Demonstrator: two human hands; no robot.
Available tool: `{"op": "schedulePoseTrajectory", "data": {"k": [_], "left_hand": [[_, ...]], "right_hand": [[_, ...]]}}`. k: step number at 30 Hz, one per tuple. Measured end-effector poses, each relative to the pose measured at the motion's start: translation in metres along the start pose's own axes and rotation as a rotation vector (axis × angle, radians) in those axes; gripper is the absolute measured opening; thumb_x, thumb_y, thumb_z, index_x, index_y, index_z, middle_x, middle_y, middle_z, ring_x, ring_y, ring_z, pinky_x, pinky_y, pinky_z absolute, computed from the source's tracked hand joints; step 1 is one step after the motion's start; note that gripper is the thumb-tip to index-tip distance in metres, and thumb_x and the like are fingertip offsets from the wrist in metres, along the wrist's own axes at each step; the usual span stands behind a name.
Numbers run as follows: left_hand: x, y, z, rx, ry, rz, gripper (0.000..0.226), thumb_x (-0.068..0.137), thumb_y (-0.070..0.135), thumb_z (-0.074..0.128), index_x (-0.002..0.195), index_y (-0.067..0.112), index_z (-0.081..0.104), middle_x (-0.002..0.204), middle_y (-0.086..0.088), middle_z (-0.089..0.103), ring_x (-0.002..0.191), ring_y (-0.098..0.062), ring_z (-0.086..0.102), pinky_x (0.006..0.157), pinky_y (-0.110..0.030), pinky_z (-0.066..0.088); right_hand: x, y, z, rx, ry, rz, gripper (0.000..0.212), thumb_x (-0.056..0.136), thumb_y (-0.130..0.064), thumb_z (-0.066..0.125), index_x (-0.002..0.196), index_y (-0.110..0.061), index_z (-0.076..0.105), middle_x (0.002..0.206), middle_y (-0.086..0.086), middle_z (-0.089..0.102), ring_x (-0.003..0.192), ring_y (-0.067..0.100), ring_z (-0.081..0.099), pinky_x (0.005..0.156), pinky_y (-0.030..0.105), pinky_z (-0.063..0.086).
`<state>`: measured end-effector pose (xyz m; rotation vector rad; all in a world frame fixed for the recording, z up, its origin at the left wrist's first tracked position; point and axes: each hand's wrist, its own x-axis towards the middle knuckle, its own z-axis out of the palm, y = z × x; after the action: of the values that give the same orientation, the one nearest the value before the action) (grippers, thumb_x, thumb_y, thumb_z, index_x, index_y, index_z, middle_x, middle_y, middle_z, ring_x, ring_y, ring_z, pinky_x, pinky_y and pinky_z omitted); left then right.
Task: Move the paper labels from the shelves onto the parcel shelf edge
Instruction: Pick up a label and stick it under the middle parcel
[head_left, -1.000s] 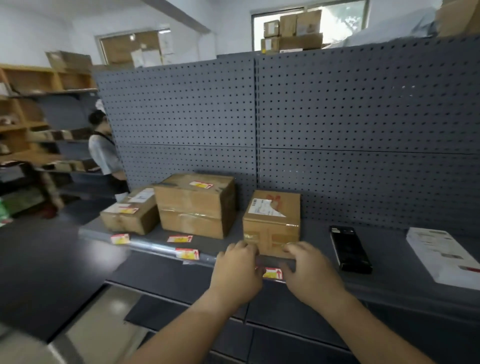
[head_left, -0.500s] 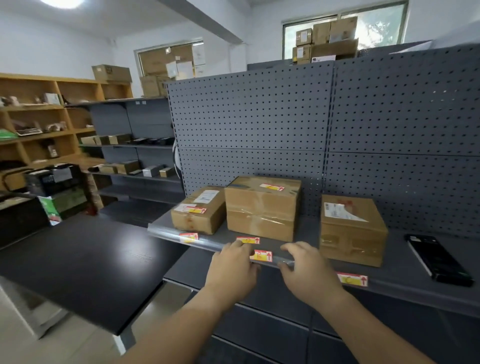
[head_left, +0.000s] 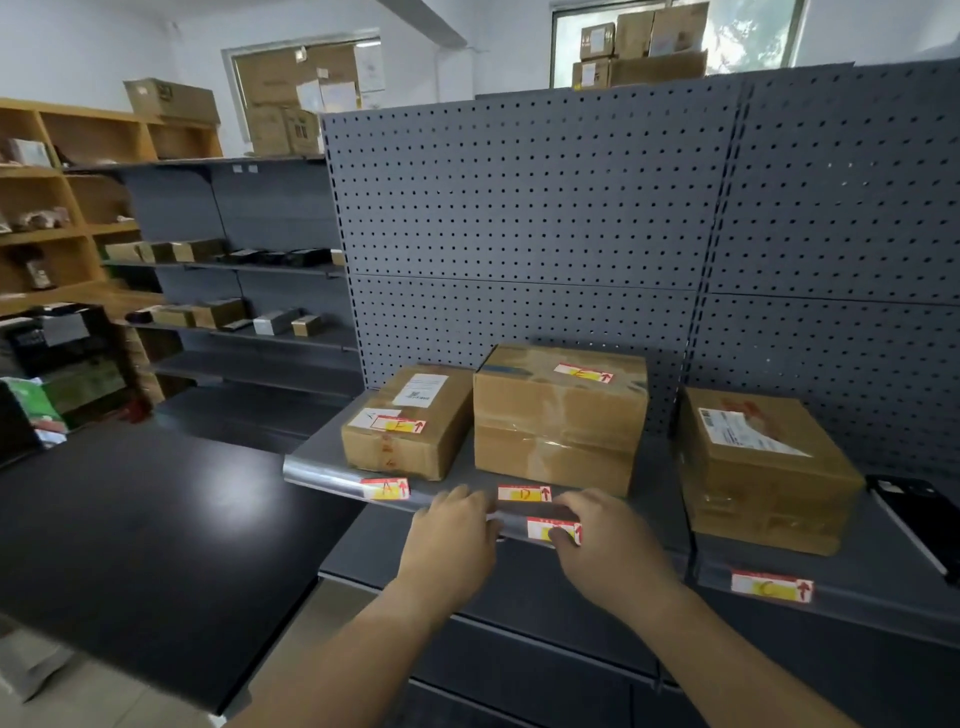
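Paper labels: several, lower centre of frame. Some sit on parcels, one lies loose on the shelf, and others sit along the parcel shelf edge. Left hand curls at that edge; grasp not discernible. Right hand pinches edge label, thumb on its face. Judged: featherlight, limp, easily creased, possibly tacky. Take by a corner, smooth flat.

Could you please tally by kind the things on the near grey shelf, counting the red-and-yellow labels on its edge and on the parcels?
Cardboard parcels: 3
Red-and-yellow paper labels: 6
Black phone: 1
Total: 10
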<state>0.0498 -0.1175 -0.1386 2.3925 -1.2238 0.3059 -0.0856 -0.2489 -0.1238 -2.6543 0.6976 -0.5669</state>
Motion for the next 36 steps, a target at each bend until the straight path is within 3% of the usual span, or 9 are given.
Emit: {"op": "schedulePoseTrajectory", "data": {"k": [7, 10, 14, 21, 26, 36], "left_hand": [[0.075, -0.031, 0.036, 0.004, -0.119, 0.017, 0.012, 0.095, 0.031, 0.050, 0.103, 0.029, 0.059, 0.100, 0.009, 0.055, 0.091, -0.013, 0.056, 0.080, -0.034, 0.050], [0.099, -0.043, 0.054, -0.002, -0.204, 0.010, 0.010, 0.095, 0.033, 0.052, 0.100, 0.029, 0.060, 0.097, 0.009, 0.055, 0.087, -0.012, 0.054, 0.079, -0.036, 0.052], [0.121, -0.056, 0.079, -0.019, -0.304, -0.013, 0.009, 0.095, 0.032, 0.054, 0.098, 0.027, 0.061, 0.093, 0.007, 0.056, 0.080, -0.010, 0.055, 0.075, -0.033, 0.053], [0.148, -0.072, 0.110, -0.010, -0.475, 0.015, 0.011, 0.094, 0.036, 0.055, 0.101, 0.032, 0.063, 0.098, 0.007, 0.059, 0.086, -0.013, 0.058, 0.081, -0.040, 0.054], [0.160, -0.075, 0.116, 0.026, -0.521, 0.043, 0.026, 0.085, 0.041, 0.068, 0.107, 0.029, 0.065, 0.105, 0.004, 0.056, 0.095, -0.019, 0.056, 0.084, -0.042, 0.053], [0.162, -0.075, 0.122, -0.059, -0.496, 0.042, 0.031, 0.081, 0.030, 0.074, 0.106, 0.028, 0.057, 0.108, 0.005, 0.057, 0.099, -0.017, 0.054, 0.090, -0.043, 0.051]], "right_hand": [[0.073, 0.030, 0.036, 0.060, -0.056, 0.062, 0.020, 0.092, -0.035, 0.058, 0.111, -0.027, 0.062, 0.104, -0.008, 0.058, 0.095, 0.013, 0.057, 0.082, 0.035, 0.053], [0.098, 0.040, 0.055, 0.076, -0.090, 0.086, 0.024, 0.094, -0.034, 0.058, 0.117, -0.027, 0.061, 0.110, -0.006, 0.061, 0.101, 0.012, 0.060, 0.084, 0.031, 0.055], [0.122, 0.053, 0.076, 0.025, -0.155, 0.103, 0.023, 0.095, -0.034, 0.055, 0.116, -0.027, 0.061, 0.112, -0.004, 0.062, 0.104, 0.018, 0.061, 0.085, 0.038, 0.056], [0.142, 0.064, 0.096, -0.053, -0.201, 0.173, 0.018, 0.097, -0.036, 0.052, 0.108, -0.028, 0.063, 0.104, -0.006, 0.061, 0.092, 0.016, 0.060, 0.076, 0.031, 0.053], [0.145, 0.063, 0.103, -0.122, -0.266, 0.199, 0.026, 0.096, -0.035, 0.051, 0.117, -0.027, 0.062, 0.110, -0.001, 0.060, 0.098, 0.022, 0.059, 0.082, 0.039, 0.053], [0.146, 0.061, 0.106, -0.136, -0.284, 0.204, 0.028, 0.092, -0.036, 0.059, 0.120, -0.030, 0.060, 0.111, -0.002, 0.056, 0.100, 0.022, 0.058, 0.084, 0.036, 0.051]]}}
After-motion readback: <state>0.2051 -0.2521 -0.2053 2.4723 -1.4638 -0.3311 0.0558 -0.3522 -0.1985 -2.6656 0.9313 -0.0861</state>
